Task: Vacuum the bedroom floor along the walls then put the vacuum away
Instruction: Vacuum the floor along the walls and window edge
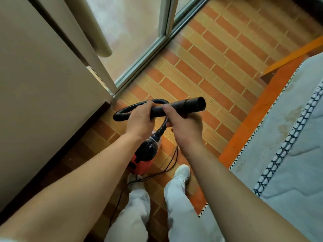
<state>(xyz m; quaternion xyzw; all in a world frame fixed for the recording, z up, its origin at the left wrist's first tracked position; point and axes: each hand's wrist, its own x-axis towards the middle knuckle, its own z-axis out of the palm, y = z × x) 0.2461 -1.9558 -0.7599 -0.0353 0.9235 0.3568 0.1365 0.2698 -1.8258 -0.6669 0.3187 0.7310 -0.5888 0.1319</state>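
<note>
- both hands up at waist height holding the rigid black plastic vacuum tube [185,106], open end pointing right
- left hand [139,120] is wrapped round the tube's rear end, where the ribbed black hose [122,113] loops off
- right hand [186,127] grips the tube's middle, fingers curled round it
- little red and black canister vacuum [142,160] sits on the brick-pattern floor [209,70] by the white shoes [182,172], near the beige wall [43,84]

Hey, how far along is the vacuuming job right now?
Nothing shows whether the edges of the floor are already vacuumed. In hand: the left hand and right hand both grip the black tube, held up off the floor, its hose looping down to the red vacuum standing below. Left: putting the vacuum away; its cord lies loose on the floor.
</note>
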